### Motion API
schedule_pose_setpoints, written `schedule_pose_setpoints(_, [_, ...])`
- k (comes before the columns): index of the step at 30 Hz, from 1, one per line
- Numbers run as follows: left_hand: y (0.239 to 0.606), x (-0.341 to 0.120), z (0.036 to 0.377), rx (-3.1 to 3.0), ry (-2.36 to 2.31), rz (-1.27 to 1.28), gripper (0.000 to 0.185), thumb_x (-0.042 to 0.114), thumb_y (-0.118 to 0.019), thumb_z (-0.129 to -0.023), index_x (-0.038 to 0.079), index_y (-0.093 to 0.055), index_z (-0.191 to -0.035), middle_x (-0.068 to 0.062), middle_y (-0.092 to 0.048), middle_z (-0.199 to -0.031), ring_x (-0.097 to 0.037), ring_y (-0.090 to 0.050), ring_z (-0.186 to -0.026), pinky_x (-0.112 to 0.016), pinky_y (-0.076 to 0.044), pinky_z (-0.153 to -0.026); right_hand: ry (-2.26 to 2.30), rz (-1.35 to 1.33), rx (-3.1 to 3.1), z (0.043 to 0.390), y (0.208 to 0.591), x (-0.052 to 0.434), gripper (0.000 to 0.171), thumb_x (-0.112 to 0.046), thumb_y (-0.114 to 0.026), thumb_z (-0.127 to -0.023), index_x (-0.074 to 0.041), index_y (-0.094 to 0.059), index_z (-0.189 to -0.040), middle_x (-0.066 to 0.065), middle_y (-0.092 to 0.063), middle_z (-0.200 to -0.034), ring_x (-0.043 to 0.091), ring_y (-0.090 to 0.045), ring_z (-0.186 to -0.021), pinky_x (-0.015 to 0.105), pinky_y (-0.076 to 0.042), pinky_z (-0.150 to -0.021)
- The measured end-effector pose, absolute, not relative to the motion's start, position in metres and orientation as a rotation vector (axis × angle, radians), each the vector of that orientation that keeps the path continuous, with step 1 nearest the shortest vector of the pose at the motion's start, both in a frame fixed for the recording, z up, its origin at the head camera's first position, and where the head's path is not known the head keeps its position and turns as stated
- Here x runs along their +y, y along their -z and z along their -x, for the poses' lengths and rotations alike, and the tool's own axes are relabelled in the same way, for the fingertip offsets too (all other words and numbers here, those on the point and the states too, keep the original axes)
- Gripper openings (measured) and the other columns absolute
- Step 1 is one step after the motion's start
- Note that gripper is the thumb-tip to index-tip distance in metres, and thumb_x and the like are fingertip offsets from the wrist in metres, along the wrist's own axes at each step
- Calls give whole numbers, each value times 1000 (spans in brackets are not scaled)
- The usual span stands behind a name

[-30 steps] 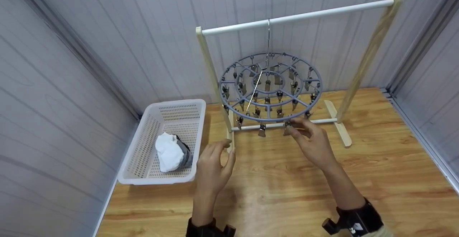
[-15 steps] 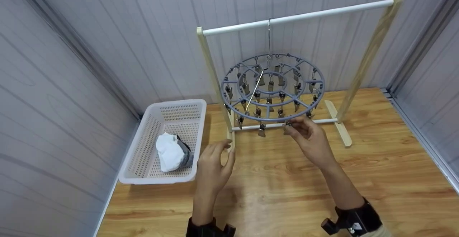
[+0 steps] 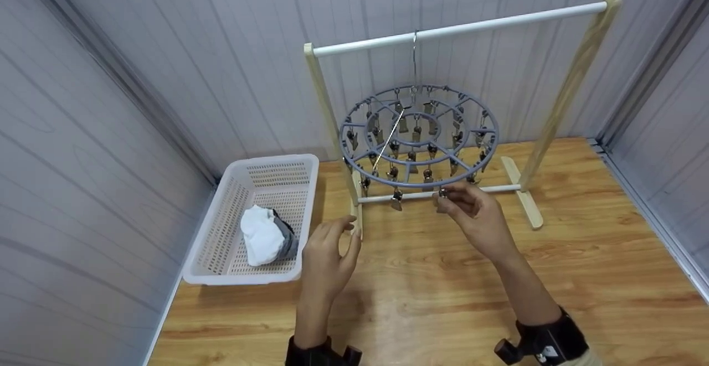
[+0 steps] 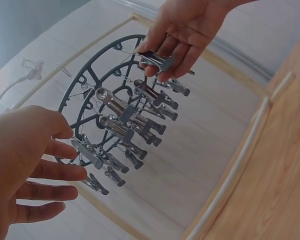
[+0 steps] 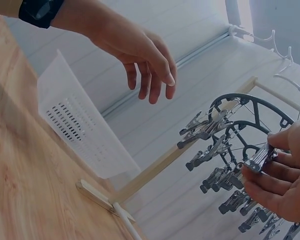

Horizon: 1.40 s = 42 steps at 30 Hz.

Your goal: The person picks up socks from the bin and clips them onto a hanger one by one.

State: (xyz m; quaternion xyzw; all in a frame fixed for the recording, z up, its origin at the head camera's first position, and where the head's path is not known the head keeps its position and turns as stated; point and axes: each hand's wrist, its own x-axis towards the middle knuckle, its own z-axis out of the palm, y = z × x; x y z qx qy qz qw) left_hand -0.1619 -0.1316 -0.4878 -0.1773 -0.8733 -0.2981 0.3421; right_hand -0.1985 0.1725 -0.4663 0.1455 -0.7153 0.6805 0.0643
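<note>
A round grey clip hanger (image 3: pixel 412 184) with several metal clips dangling from it hangs by its hook from the white bar of a wooden rack. My right hand (image 3: pixel 481 219) pinches one metal clip (image 5: pixel 260 157) at the hanger's front edge between thumb and fingers. To the left of the hanger my left hand (image 3: pixel 328 255) is held in the air, thumb and fingers apart, with nothing between them. In the left wrist view, the left hand's fingers (image 4: pixel 60 171) overlap the nearest dangling clips.
A white perforated basket (image 3: pixel 202 233) stands at the left on the wood-grain surface (image 3: pixel 421 299), with a bundled white and grey cloth (image 3: pixel 265 237) inside. The wooden rack's right post (image 3: pixel 573 89) and feet stand behind and right of my hands. Ribbed panels (image 3: pixel 221 50) enclose the space.
The hanger has swung a little, right and then back left, while my right hand keeps its pinch on the front clip. My left hand has barely moved.
</note>
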Motion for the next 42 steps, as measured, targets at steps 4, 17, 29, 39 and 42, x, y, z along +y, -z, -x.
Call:
schedule_pose_setpoints(4, [487,-135,160,-2264,760,444,22,14,-80,-94,10,-76,-115,-2,-76,-98,-21,-71,-93,-38,-60,-78,-2075,-446,-2150,198,468,172,34,-16,-72,-103,1,-64,-131,22,-70,-119,25,-74,-104,34,-60,-93])
schedule_pose_setpoints(17, [483,-177,141,-2337,776,355,21,17,-77,-98,8,-76,-117,-3,-77,-102,-22,-72,-98,-42,-60,-85,-2189,-543,-2072,198,472,168,32,-2,-69,-102,6,-64,-132,34,-66,-122,26,-75,-104,43,-60,-94])
schedule_pose_setpoints(29, [459,-248,158,-2528,779,295,15,18,-75,-100,9,-77,-113,-1,-77,-100,-22,-73,-90,-38,-59,-72,-2259,-559,-2073,197,471,168,32,-2,-69,-102,6,-63,-133,24,-71,-120,29,-74,-105,43,-60,-93])
schedule_pose_setpoints(39, [450,-315,201,-2815,1074,42,25,21,-65,-107,1,-73,-121,-12,-76,-112,-30,-69,-105,-46,-54,-90,-2205,-552,-2108,200,470,168,34,-5,-71,-102,7,-63,-133,31,-68,-118,27,-75,-100,39,-61,-91])
schedule_pose_setpoints(42, [454,-324,212,-2871,1043,-19,27,21,-62,-108,-1,-72,-120,-17,-74,-112,-35,-68,-106,-51,-54,-91,-2205,-563,-2092,201,469,167,32,-4,-71,-101,7,-64,-131,28,-70,-115,28,-76,-97,40,-62,-90])
